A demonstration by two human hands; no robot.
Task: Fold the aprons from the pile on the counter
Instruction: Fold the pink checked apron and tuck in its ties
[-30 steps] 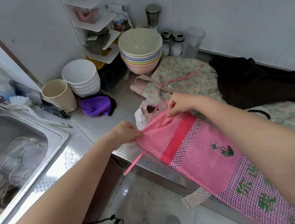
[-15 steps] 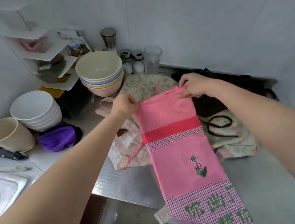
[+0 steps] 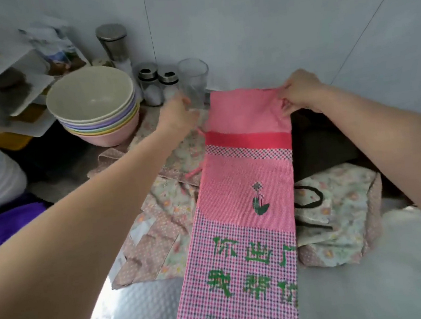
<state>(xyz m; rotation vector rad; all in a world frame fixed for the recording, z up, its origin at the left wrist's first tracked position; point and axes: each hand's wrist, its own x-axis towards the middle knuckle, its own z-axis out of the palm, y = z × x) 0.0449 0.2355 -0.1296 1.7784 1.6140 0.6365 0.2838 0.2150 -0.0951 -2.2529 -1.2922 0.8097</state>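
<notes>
Two bare hands at the far end of the long pink checked apron point(image 3: 247, 194) lying on the steel counter point(image 3: 147, 303). Right hand point(image 3: 301, 91) pinches its far right corner; left hand point(image 3: 180, 114), blurred, hovers beside the left edge, fingers unclear.

A long apron point(image 3: 247, 194) is lying lengthwise on the counter point(image 3: 147, 305), running from the near edge toward the wall — over other aprons point(image 3: 168, 216) that are spreading out left and right of it. A stack of bowls point(image 3: 96, 106) is sitting at the far left, shakers point(image 3: 158, 86) and a glass point(image 3: 194, 82) standing behind — against the wall.
</notes>
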